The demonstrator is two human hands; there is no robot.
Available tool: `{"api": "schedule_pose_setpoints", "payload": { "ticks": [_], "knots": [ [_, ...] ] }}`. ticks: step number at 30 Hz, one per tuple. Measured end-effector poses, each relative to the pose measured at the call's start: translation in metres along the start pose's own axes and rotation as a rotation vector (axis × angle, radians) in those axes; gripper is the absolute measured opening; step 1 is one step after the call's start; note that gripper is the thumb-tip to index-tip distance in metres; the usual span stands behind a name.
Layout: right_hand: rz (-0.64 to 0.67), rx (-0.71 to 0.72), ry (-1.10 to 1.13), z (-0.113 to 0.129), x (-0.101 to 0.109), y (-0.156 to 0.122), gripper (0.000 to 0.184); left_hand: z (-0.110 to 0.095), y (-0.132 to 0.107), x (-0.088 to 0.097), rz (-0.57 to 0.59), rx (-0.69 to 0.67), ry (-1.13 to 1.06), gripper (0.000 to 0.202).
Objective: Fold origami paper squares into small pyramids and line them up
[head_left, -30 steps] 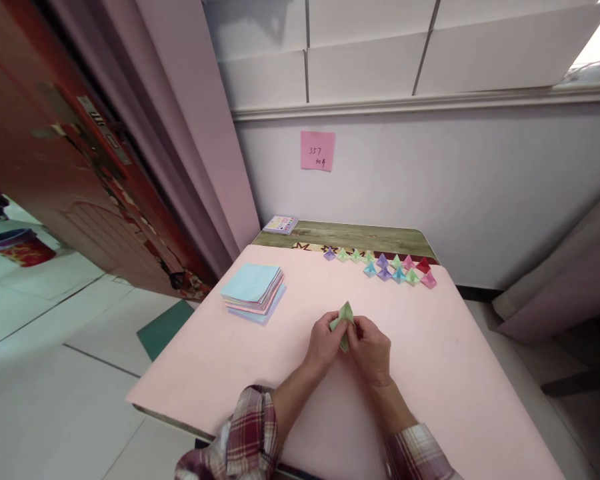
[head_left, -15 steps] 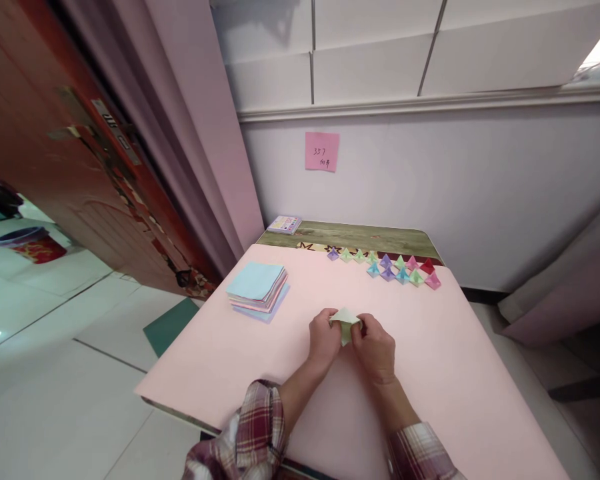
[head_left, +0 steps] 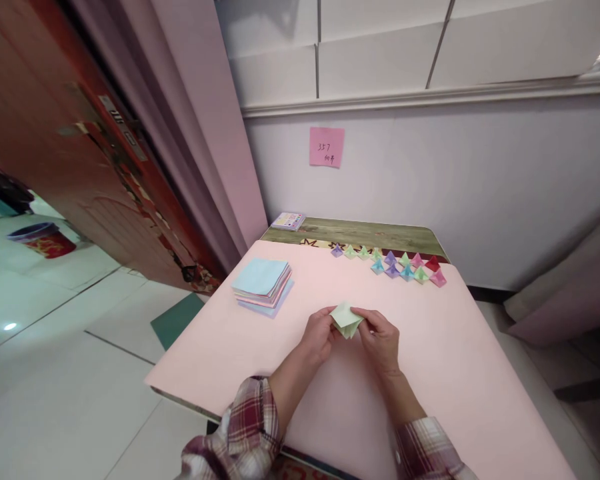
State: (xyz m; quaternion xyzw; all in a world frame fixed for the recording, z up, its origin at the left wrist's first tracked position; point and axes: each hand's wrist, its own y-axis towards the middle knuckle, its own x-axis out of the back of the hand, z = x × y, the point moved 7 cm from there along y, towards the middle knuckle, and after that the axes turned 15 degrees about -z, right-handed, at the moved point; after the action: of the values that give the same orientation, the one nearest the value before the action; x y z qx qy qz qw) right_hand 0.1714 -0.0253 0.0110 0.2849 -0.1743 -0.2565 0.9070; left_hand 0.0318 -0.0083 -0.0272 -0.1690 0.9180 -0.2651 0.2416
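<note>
A small pale green folded paper point(head_left: 347, 319) is held between both hands above the pink-covered table point(head_left: 460, 373). My left hand point(head_left: 319, 335) pinches its left corner, and my right hand point(head_left: 381, 340) grips the right corner with thumb and fingers. The paper shows a diamond-shaped top face with loose layers fanning out below. Beyond the hands, toward the back right, sit two rows of small folded paper pieces point(head_left: 407, 272) in purple, green, blue, pink and red. A stack of coloured square paper sheets point(head_left: 263, 278), light blue on top, lies to the left.
A packet point(head_left: 288, 221) lies at the table's back left corner on the wood-patterned strip point(head_left: 365, 231). On the wall hangs a pink note point(head_left: 327, 147). A red door point(head_left: 105, 200) and purple curtain point(head_left: 207, 113) stand left; a bin point(head_left: 45, 240) is on the floor.
The green paper has gone from a peaked, opened-out shape to a flatter diamond with its layers closer together. Both hands still hold it. The whole view has shifted slightly.
</note>
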Motion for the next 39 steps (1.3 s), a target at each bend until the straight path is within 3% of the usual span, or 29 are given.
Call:
{"api": "schedule_pose_setpoints", "payload": {
  "ticks": [5,9,13,17,19,24,27,31,36,39],
  "knots": [
    [-0.011,-0.016,-0.047,-0.003,-0.001,-0.002,0.028,-0.004,-0.002,0.0,0.131,0.035,-0.047,0.028],
    [0.013,0.003,-0.059,-0.003,-0.003,-0.003,0.029,-0.003,-0.006,-0.001,0.203,0.17,-0.096,0.022],
    [0.062,0.036,-0.082,-0.001,-0.006,-0.005,0.032,-0.003,0.0,0.002,0.104,0.13,-0.021,0.031],
    [0.112,0.015,-0.06,-0.003,-0.01,-0.008,0.031,-0.001,0.009,0.01,-0.006,0.035,0.039,0.024],
    [0.122,-0.098,0.02,-0.008,-0.01,-0.007,0.033,-0.001,0.013,0.015,-0.031,0.011,0.039,0.024],
    [0.113,-0.606,0.287,-0.032,-0.011,-0.01,0.042,-0.009,0.015,0.021,-0.059,-0.169,0.122,0.026],
    [0.17,-0.697,0.259,-0.041,-0.016,-0.016,0.045,-0.01,0.015,0.015,0.006,-0.268,0.21,0.024],
    [0.161,-0.58,0.108,-0.049,-0.014,-0.016,0.038,-0.013,0.02,0.011,0.045,-0.444,0.4,0.02],
    [0.167,-0.305,-0.137,-0.041,-0.014,-0.011,0.02,-0.029,0.02,0.009,0.039,-0.836,0.772,0.027],
    [0.202,-0.09,-0.308,-0.03,-0.016,-0.009,0.015,-0.035,0.009,0.004,0.104,-1.069,0.95,0.031]
  ]
}}
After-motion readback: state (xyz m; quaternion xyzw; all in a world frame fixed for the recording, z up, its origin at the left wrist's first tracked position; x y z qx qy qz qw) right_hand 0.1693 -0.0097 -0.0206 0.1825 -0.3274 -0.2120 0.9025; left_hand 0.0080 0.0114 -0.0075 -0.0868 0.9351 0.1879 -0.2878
